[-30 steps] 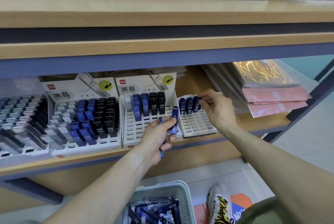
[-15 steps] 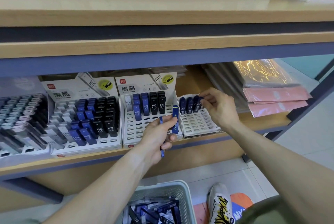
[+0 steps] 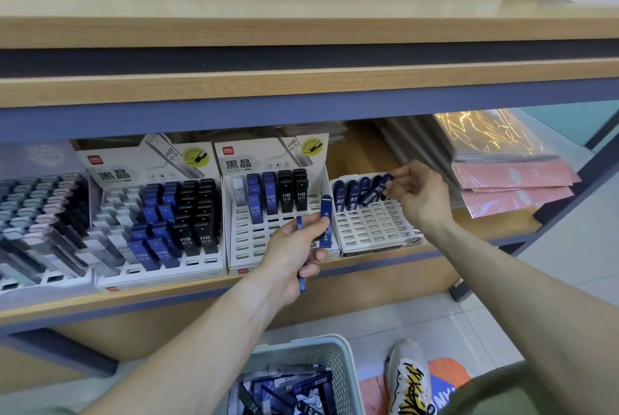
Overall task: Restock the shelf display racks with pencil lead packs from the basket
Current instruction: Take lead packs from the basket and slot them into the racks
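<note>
Shelf (image 3: 335,284): carrying the display racks at finger height
Basket (image 3: 338,352): sitting below both hands, holding loose packs
White rack (image 3: 375,230): lying under the right fingers, front rows empty
Right hand (image 3: 418,193): fingers pinching a dark blue pack (image 3: 380,188), seating it in the back row; best pressing straight into its slot
Left hand (image 3: 294,247): fingers curling round spare blue packs (image 3: 325,222), keeping them ready

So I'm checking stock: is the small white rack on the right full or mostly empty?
Mostly empty. The white rack has navy packs only along its back row; the slots in front show bare.
</note>
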`<action>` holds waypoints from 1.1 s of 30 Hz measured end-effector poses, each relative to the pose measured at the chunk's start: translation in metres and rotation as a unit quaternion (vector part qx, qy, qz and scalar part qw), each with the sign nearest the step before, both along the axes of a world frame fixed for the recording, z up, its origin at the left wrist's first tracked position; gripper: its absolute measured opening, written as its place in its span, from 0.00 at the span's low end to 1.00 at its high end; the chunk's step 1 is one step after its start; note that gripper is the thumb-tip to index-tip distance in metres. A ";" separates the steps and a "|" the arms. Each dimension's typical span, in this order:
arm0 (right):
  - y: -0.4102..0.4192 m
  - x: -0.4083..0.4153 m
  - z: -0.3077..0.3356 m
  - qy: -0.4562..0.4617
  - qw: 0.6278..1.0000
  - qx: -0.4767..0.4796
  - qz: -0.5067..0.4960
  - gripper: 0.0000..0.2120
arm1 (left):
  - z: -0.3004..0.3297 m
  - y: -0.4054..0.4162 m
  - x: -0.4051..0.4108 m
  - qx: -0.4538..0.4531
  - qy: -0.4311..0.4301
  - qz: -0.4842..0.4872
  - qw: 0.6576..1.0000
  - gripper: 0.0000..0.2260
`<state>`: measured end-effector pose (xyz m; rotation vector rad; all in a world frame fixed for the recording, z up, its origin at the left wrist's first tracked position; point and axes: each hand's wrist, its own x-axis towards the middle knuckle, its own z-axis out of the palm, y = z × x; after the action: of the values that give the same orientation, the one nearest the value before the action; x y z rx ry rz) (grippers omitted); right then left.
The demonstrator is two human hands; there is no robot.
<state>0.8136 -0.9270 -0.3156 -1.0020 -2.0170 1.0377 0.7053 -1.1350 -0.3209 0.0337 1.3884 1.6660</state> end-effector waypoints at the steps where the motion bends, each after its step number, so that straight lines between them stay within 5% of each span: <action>1: 0.000 0.000 0.000 -0.002 1.000 -0.001 0.003 0.08 | 0.000 0.000 0.000 0.000 0.000 0.000 1.000 0.12; 11: 0.000 0.001 0.001 -0.034 0.998 0.042 0.034 0.09 | -0.001 0.000 -0.001 0.002 0.000 -0.002 1.000 0.12; 21: -0.018 -0.010 0.001 -0.164 0.933 0.300 0.109 0.11 | -0.002 -0.001 0.000 0.005 0.005 -0.010 1.000 0.12; 33: -0.026 -0.008 0.004 -0.222 0.927 0.299 0.041 0.19 | 0.000 -0.013 -0.002 0.005 0.010 -0.018 1.000 0.14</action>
<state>0.8059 -0.9532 -0.3113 -0.8633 -2.5306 0.1811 0.7035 -1.1477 -0.3212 0.0807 1.3867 1.6470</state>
